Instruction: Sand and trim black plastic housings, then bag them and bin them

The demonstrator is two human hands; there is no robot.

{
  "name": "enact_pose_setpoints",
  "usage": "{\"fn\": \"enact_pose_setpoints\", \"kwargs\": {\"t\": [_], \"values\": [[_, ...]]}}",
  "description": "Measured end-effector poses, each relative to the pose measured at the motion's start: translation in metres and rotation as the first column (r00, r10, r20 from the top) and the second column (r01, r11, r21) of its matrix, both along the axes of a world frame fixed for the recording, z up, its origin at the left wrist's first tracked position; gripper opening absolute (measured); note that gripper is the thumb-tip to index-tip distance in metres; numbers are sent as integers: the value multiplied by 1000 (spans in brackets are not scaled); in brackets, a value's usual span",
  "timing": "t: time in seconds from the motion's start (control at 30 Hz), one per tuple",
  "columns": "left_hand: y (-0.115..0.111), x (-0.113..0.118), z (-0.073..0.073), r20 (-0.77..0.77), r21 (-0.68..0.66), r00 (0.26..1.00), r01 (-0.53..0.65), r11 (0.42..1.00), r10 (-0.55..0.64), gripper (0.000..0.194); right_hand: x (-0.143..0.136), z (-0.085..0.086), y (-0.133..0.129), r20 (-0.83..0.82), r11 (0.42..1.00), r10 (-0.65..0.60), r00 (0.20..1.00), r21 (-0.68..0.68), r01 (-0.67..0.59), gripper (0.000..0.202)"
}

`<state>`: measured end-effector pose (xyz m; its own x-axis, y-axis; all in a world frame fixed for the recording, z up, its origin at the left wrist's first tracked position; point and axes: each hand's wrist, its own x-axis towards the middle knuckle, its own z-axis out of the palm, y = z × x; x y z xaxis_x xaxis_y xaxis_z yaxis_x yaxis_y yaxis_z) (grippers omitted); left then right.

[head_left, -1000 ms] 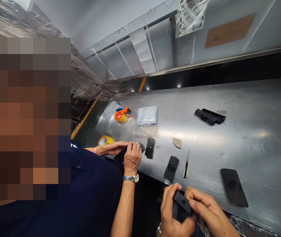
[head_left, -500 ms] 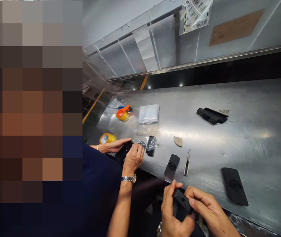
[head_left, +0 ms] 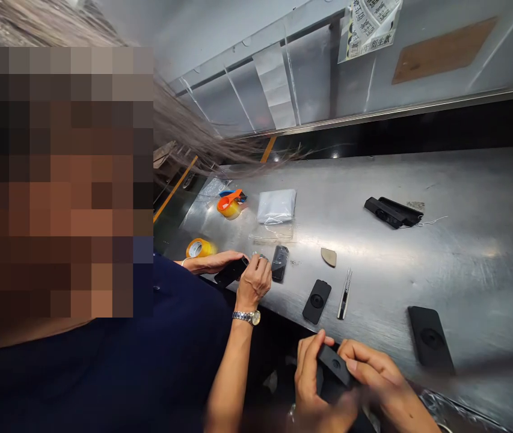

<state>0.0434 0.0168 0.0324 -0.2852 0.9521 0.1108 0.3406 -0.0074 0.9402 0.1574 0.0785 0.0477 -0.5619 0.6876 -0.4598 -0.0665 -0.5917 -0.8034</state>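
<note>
At the table's near edge, my left hand (head_left: 308,376) and my right hand (head_left: 380,373) both grip a small black rectangular plastic part (head_left: 335,364). It is tilted, with a round recess on the side facing up, and my fingers cover its ends. Just beyond my hands lies a black plate with a round disc (head_left: 316,300), with a box cutter (head_left: 345,294) beside it. A larger black plate (head_left: 430,338) rests to the right of my right hand.
At left, a co-worker's hands (head_left: 254,282) hold another black part (head_left: 231,272). Around them are tape rolls (head_left: 199,248), a tape dispenser (head_left: 230,205), a stack of clear bags (head_left: 276,206) and a bagged black part (head_left: 279,263). Farther off sit a beige wedge (head_left: 328,257) and black housings (head_left: 393,212).
The view has shifted slightly, and the co-worker's head and hair cover more of the left side. My hands keep their hold on the black part with little movement.
</note>
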Motion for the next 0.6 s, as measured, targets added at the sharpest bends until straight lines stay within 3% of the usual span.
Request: {"fn": "enact_pose_setpoints", "kwargs": {"t": [0.6], "values": [[-6,-9,-1,-49,71,999,-2,997,6,65,-7,0,-5,-16,996,64,998,69,-63,34]]}}
